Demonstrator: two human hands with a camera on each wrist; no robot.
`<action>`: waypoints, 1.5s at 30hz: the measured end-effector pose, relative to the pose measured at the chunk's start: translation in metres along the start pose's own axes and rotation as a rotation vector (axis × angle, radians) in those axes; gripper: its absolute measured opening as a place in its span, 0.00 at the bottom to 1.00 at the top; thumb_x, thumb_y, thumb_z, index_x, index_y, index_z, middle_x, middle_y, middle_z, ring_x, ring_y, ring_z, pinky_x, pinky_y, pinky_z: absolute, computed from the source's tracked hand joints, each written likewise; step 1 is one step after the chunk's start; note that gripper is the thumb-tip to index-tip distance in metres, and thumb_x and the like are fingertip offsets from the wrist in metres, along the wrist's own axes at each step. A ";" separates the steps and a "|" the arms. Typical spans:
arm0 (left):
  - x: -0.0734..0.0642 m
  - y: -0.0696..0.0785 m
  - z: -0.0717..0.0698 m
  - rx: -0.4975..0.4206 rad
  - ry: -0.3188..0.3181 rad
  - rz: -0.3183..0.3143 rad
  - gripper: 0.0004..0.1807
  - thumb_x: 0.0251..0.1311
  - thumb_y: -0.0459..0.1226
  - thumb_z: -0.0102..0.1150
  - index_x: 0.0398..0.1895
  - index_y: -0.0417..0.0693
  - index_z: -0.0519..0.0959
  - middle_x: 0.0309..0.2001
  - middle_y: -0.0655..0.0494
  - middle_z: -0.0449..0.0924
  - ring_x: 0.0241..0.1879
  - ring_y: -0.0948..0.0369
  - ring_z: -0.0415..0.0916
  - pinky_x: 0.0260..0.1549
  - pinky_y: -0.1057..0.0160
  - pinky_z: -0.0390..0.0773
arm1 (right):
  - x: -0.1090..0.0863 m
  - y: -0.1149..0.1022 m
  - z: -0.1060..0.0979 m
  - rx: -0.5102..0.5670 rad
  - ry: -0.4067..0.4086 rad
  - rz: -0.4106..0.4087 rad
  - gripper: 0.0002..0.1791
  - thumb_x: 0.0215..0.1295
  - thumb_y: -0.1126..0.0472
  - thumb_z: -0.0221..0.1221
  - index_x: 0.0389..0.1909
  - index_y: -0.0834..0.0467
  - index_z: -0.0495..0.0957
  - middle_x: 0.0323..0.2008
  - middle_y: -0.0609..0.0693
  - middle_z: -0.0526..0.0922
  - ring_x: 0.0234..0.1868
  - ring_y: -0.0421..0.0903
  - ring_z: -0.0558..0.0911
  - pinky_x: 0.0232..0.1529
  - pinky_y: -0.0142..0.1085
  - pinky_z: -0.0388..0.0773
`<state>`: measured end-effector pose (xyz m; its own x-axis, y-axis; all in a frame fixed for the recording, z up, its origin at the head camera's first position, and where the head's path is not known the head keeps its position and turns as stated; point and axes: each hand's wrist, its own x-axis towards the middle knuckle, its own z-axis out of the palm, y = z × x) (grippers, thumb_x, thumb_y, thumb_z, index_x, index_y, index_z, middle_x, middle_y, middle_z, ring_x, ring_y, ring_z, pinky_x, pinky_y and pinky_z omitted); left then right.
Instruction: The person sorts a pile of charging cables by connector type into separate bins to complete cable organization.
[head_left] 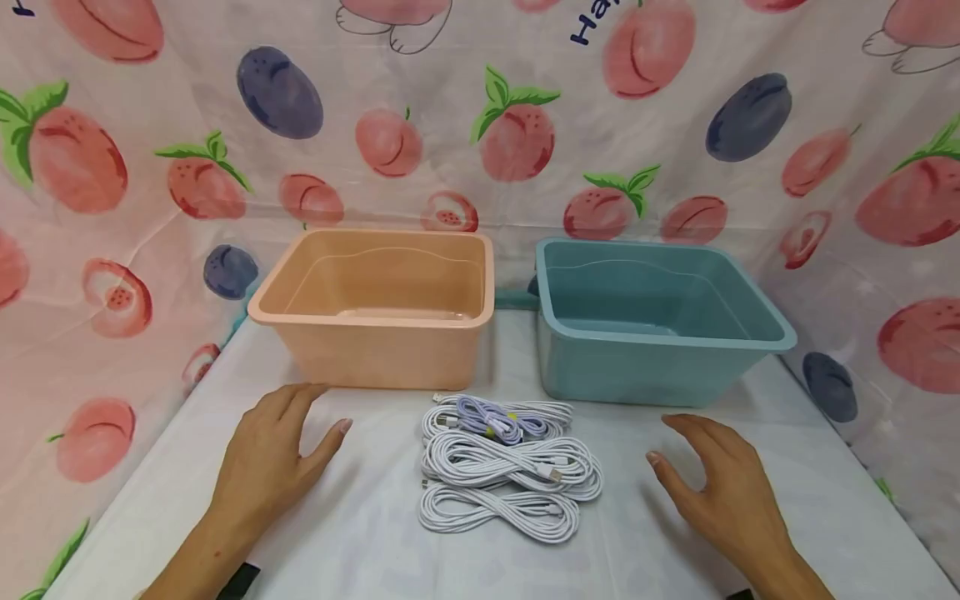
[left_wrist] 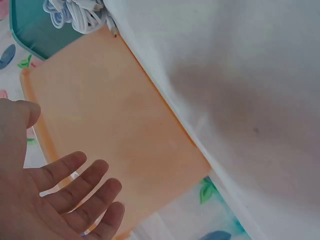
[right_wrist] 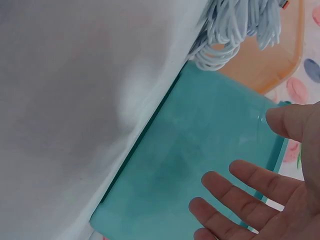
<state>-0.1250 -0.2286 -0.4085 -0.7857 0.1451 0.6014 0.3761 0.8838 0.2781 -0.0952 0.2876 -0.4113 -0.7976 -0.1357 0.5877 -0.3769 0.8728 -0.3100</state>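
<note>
Left hand (head_left: 262, 450) 9 o'clock of the cables (head_left: 517, 458), right hand (head_left: 723, 483) 3, fingers (left_wrist: 80, 185) wide, empty; looks pre-grab, calls for reaching inward imo.

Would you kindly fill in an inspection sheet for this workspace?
Surface: white cloth, slightly creased.
Job's things: orange bin and teal bin side by side, cables in front.
Clutter: nothing seen.
Hands: left hand near the orange bin, right hand near the teal one; fingers relaxed, neither holding anything.
Cables: white cables coiled in overlapping bundles; lavender cable on top at the far end.
Surroundings: fruit-print sheet behind and at both sides.
</note>
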 end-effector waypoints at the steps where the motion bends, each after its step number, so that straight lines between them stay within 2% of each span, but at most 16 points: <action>1: 0.000 0.001 0.000 -0.003 -0.004 -0.002 0.28 0.60 0.49 0.74 0.59 0.44 0.82 0.54 0.49 0.85 0.54 0.44 0.82 0.50 0.36 0.77 | 0.001 -0.001 0.000 0.001 -0.006 -0.001 0.27 0.53 0.60 0.79 0.55 0.59 0.85 0.52 0.55 0.88 0.55 0.60 0.84 0.55 0.54 0.74; 9: 0.004 0.010 0.001 -0.009 -0.020 0.013 0.24 0.61 0.48 0.74 0.56 0.46 0.83 0.50 0.52 0.86 0.45 0.44 0.85 0.44 0.39 0.81 | 0.006 -0.013 -0.003 0.006 -0.048 -0.002 0.23 0.56 0.60 0.77 0.53 0.59 0.85 0.51 0.53 0.87 0.55 0.59 0.83 0.54 0.57 0.76; 19: 0.022 0.027 -0.002 -0.043 0.007 0.080 0.25 0.62 0.49 0.73 0.57 0.46 0.82 0.50 0.54 0.85 0.50 0.51 0.83 0.47 0.43 0.80 | 0.024 -0.030 -0.005 -0.045 -0.121 -0.025 0.25 0.58 0.57 0.76 0.55 0.60 0.84 0.52 0.55 0.86 0.54 0.60 0.83 0.54 0.61 0.79; 26: 0.038 0.038 -0.008 -0.060 0.074 0.139 0.24 0.63 0.49 0.69 0.56 0.45 0.82 0.48 0.53 0.86 0.50 0.51 0.83 0.46 0.44 0.80 | 0.038 -0.043 -0.005 -0.019 -0.107 -0.074 0.25 0.57 0.58 0.77 0.55 0.60 0.84 0.51 0.55 0.86 0.55 0.59 0.82 0.55 0.60 0.80; 32: 0.052 0.045 -0.009 -0.093 0.127 0.174 0.21 0.64 0.49 0.66 0.52 0.44 0.83 0.47 0.52 0.86 0.49 0.51 0.82 0.46 0.44 0.80 | 0.048 -0.051 -0.003 0.001 -0.119 -0.084 0.23 0.58 0.59 0.77 0.54 0.58 0.85 0.51 0.52 0.86 0.55 0.56 0.83 0.53 0.58 0.83; 37: 0.063 0.046 -0.010 -0.129 0.156 0.200 0.19 0.68 0.48 0.61 0.52 0.45 0.83 0.46 0.51 0.86 0.51 0.50 0.82 0.50 0.45 0.80 | 0.057 -0.058 -0.001 0.030 -0.117 -0.099 0.23 0.60 0.58 0.76 0.55 0.59 0.85 0.49 0.51 0.86 0.54 0.55 0.84 0.52 0.57 0.83; 41: 0.070 0.045 -0.010 -0.139 0.171 0.197 0.21 0.72 0.51 0.57 0.53 0.44 0.82 0.47 0.49 0.86 0.52 0.49 0.81 0.54 0.47 0.77 | 0.065 -0.065 0.004 0.080 -0.117 -0.121 0.22 0.61 0.57 0.75 0.55 0.59 0.85 0.51 0.51 0.86 0.55 0.55 0.83 0.54 0.56 0.82; 45: 0.076 0.046 -0.006 -0.147 0.222 0.214 0.22 0.71 0.50 0.57 0.52 0.42 0.83 0.47 0.46 0.85 0.51 0.46 0.80 0.53 0.46 0.76 | 0.070 -0.070 0.012 0.105 -0.137 -0.128 0.23 0.62 0.56 0.75 0.56 0.58 0.85 0.52 0.50 0.86 0.56 0.53 0.83 0.55 0.55 0.82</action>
<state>-0.1644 -0.1800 -0.3456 -0.5611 0.2056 0.8018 0.6004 0.7679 0.2233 -0.1306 0.2118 -0.3570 -0.7937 -0.3115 0.5225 -0.5209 0.7915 -0.3196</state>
